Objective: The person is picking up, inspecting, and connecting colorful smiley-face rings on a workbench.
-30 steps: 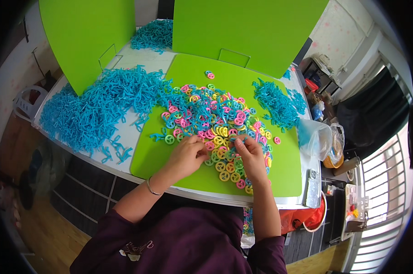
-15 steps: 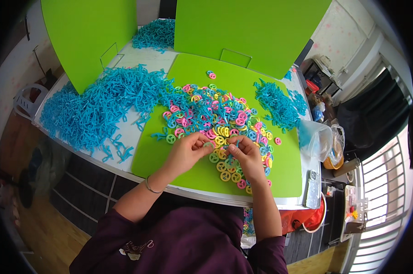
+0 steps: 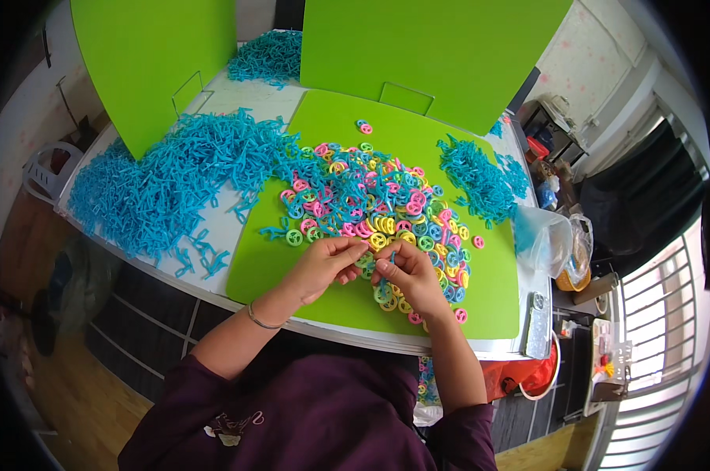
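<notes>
My left hand [image 3: 326, 268] is closed in a pinch, with its fingertips close to those of my right hand. Whatever sits in that pinch is mostly hidden. My right hand [image 3: 411, 278] grips a small blue plastic piece [image 3: 384, 287] between thumb and fingers; part of it hangs below the thumb. Beneath and beyond both hands spreads a pile of small plastic wheels [image 3: 382, 225] in pink, yellow, green and blue. Blue branching pieces [image 3: 343, 188] lie mixed over the far part of that pile.
The wheels rest on a green board [image 3: 292, 286] atop a white table. A large heap of blue pieces [image 3: 170, 188] covers the left; a smaller heap [image 3: 476, 180] lies right. Upright green panels [image 3: 433, 47] stand behind. A clear plastic container [image 3: 543, 242] sits at the right edge.
My left hand has moved slightly right, bringing its pinch nearer to my right hand. My right hand has shifted a little left. The green wheel seen in my left fingertips is now hidden.
</notes>
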### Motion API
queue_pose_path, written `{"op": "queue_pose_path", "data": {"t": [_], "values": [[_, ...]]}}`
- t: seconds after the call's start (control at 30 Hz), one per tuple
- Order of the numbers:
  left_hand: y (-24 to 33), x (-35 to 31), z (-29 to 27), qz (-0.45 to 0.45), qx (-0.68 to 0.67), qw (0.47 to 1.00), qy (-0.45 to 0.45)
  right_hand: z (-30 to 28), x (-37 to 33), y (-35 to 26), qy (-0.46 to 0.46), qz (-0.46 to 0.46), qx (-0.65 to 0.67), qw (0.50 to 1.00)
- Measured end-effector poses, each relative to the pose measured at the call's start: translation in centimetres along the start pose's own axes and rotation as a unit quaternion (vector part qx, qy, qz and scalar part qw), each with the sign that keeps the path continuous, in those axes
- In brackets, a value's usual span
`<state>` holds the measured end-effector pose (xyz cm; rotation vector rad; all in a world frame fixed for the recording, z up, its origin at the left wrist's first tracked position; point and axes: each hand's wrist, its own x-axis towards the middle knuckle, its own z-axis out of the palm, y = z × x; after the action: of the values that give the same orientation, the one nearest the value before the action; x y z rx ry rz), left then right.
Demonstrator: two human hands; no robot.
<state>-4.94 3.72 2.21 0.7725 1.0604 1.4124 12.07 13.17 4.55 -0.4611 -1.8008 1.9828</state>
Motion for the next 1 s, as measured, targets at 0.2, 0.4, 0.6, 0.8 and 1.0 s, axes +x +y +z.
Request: {"op": "queue_pose_path", "data": {"t": [0.2, 0.4, 0.6, 0.8, 1.0], "values": [[-0.1, 0.1, 0.2, 0.008, 0.011, 1.000, -0.016, 0.5, 0.0, 0.0, 0.013, -0.006, 0.005, 1.000], [0.0, 0.0, 0.5, -0.021, 0.059, 0.998, 0.004, 0.7, -0.1, 0.2, 0.018, 0.023, -0.086, 0.996], [-0.4, 0.3, 1.1, 0.022, 0.058, 0.997, 0.036, 1.3, 0.3, 0.9, 0.098, 0.014, -0.080, 0.992], [-1.0, 0.3, 1.2, 0.117, 0.098, 0.985, 0.079, 1.7, 0.9, 2.1, 0.154, -0.009, 0.042, 0.987], [-0.9, -0.3, 2.1, 0.176, 0.127, 0.971, 0.096, 2.1, 0.9, 1.4, 0.176, 0.017, 0.114, 0.978]]}}
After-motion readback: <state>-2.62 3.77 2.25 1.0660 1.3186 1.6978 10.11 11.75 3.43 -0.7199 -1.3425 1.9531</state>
